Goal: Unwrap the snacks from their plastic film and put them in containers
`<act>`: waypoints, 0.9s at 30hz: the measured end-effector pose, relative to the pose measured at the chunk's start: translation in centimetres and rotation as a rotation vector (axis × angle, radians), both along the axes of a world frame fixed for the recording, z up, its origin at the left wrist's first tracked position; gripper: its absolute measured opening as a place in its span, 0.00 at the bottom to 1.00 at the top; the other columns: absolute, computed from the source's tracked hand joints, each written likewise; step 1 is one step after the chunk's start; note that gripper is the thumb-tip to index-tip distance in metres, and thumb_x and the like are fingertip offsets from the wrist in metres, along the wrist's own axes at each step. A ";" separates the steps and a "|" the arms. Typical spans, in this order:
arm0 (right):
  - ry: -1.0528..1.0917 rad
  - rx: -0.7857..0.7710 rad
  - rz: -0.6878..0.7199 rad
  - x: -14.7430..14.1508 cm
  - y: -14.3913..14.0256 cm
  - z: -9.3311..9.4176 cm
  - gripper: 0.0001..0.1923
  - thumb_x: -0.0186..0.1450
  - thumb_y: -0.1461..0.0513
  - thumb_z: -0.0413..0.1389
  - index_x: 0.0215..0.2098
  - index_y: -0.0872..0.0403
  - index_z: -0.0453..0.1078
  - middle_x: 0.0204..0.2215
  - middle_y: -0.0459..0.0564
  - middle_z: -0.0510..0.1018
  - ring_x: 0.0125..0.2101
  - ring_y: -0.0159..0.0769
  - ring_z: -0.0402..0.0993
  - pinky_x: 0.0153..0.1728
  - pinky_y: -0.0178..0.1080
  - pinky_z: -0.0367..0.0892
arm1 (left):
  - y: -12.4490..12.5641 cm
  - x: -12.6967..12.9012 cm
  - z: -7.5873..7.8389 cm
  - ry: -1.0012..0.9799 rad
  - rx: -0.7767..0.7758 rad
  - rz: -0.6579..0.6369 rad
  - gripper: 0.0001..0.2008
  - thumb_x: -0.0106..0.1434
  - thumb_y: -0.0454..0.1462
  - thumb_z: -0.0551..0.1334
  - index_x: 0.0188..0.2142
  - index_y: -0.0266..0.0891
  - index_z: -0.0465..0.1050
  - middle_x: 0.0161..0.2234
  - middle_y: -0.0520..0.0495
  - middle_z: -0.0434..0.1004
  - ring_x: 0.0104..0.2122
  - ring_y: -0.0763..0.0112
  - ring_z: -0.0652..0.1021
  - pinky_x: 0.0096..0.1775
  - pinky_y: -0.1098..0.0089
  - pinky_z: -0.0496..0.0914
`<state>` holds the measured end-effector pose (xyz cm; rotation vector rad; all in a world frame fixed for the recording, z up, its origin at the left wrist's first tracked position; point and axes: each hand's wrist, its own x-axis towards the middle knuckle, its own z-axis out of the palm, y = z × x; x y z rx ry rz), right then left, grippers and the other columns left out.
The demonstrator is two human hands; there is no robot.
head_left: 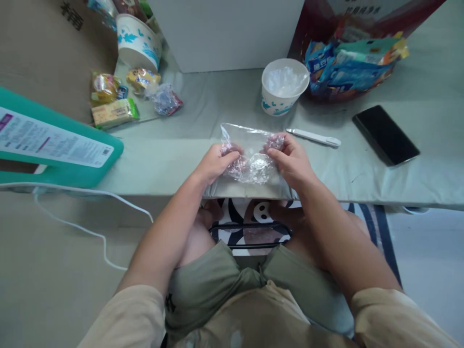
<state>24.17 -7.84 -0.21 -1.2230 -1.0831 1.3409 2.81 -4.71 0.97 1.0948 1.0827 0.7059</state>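
A crinkled clear plastic bag (253,164) is stretched between my two hands near the table's front edge. My left hand (222,160) is closed on its left side, thumb on top. On the opposite side my right hand (288,155) pinches a bunched part of the film. Whether anything lies inside the bag I cannot make out. Just beyond my right hand lies a white-handled utility knife (314,137). A paper cup (279,104) with blue leaf print stands behind the hands, clear plastic film stuffed in it.
Wrapped snacks (116,113) lie at the back left beside another paper cup (136,46). A teal jug (72,150) stands at the left. Snack packets (348,72) fill a basket at the back right. A black phone (386,135) rests at the right. A white box (232,34) stands behind.
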 end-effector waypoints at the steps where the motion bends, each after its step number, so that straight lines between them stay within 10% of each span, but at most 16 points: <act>1: -0.014 -0.025 0.027 0.0 0.0 0.0 0.20 0.55 0.53 0.65 0.42 0.49 0.69 0.30 0.42 0.77 0.31 0.32 0.74 0.38 0.39 0.71 | 0.0 0.2 -0.1 -0.002 0.006 0.015 0.11 0.57 0.38 0.69 0.39 0.39 0.76 0.25 0.52 0.76 0.23 0.72 0.78 0.27 0.71 0.72; 6: -0.140 -0.042 0.066 0.3 -0.2 0.0 0.17 0.59 0.50 0.60 0.40 0.50 0.69 0.22 0.40 0.71 0.23 0.30 0.66 0.28 0.37 0.65 | 0.4 0.3 -0.2 -0.043 -0.001 -0.014 0.16 0.57 0.40 0.69 0.45 0.43 0.74 0.20 0.57 0.69 0.19 0.71 0.75 0.22 0.72 0.69; 14: 0.010 0.088 0.031 1.3 -0.7 1.4 0.19 0.60 0.46 0.50 0.28 0.50 0.72 0.30 0.50 0.76 0.34 0.39 0.75 0.41 0.44 0.72 | 1.3 -0.3 -0.4 -0.156 0.009 0.052 0.09 0.52 0.42 0.62 0.24 0.39 0.74 0.24 0.48 0.74 0.22 0.72 0.73 0.24 0.70 0.68; 21: -0.194 0.005 0.043 0.8 -0.8 1.3 0.22 0.51 0.53 0.66 0.40 0.49 0.67 0.30 0.43 0.76 0.29 0.34 0.70 0.32 0.38 0.65 | 1.6 -0.3 -1.1 0.010 0.257 0.060 0.17 0.47 0.36 0.70 0.35 0.42 0.66 0.37 0.51 0.75 0.29 0.75 0.75 0.33 0.72 0.71; 27: -0.458 0.014 0.018 0.1 -1.0 1.2 0.09 0.55 0.54 0.57 0.29 0.51 0.68 0.24 0.43 0.72 0.27 0.34 0.65 0.32 0.39 0.60 | 0.4 0.3 0.1 0.487 0.697 0.406 0.07 0.56 0.36 0.66 0.33 0.43 0.68 0.36 0.48 0.74 0.41 0.66 0.76 0.49 0.64 0.71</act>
